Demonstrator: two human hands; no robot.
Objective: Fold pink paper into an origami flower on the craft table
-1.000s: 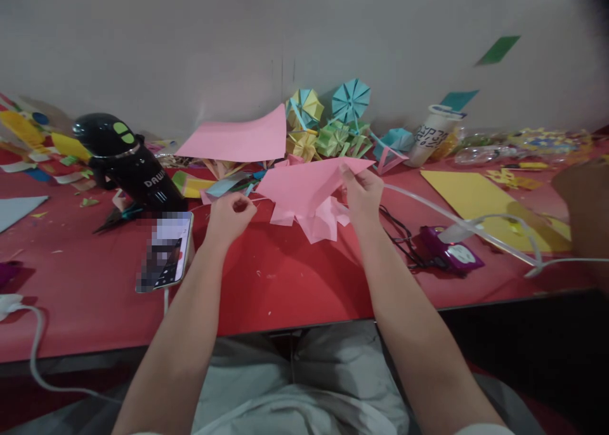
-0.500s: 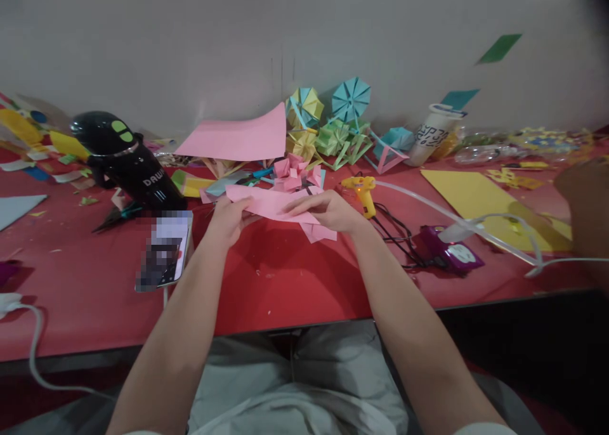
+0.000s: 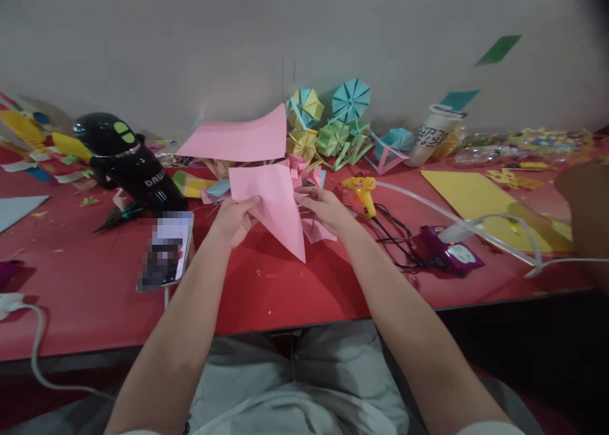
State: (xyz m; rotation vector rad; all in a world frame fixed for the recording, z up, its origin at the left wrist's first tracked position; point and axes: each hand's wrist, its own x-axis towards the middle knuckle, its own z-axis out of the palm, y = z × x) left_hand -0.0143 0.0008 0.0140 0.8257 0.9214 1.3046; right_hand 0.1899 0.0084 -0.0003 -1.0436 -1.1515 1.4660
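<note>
A pink sheet of paper (image 3: 269, 197) is raised above the red table, tilted, with its lower corner pointing toward me. My left hand (image 3: 234, 220) pinches its left edge, thumb on the front face. Close to the sheet's right edge is my right hand (image 3: 321, 208), fingers apart and not gripping the paper; whether a fingertip touches it I cannot tell. A smaller pink paper piece (image 3: 320, 231) lies on the table below my right hand. Behind the sheet, folded pink paper pieces (image 3: 299, 168) are partly hidden.
A yellow glue gun (image 3: 360, 191) and a purple power adapter (image 3: 451, 250) with cables lie to the right. On the left are a black bottle (image 3: 137, 168) and a phone (image 3: 166, 251). Folded paper ornaments (image 3: 333, 134) and a large pink sheet (image 3: 238, 140) stand along the wall.
The pink paper has gone from a narrow, doubled-looking strip held in both hands to a wider sheet hanging from my left hand. My right hand has let go of it.
</note>
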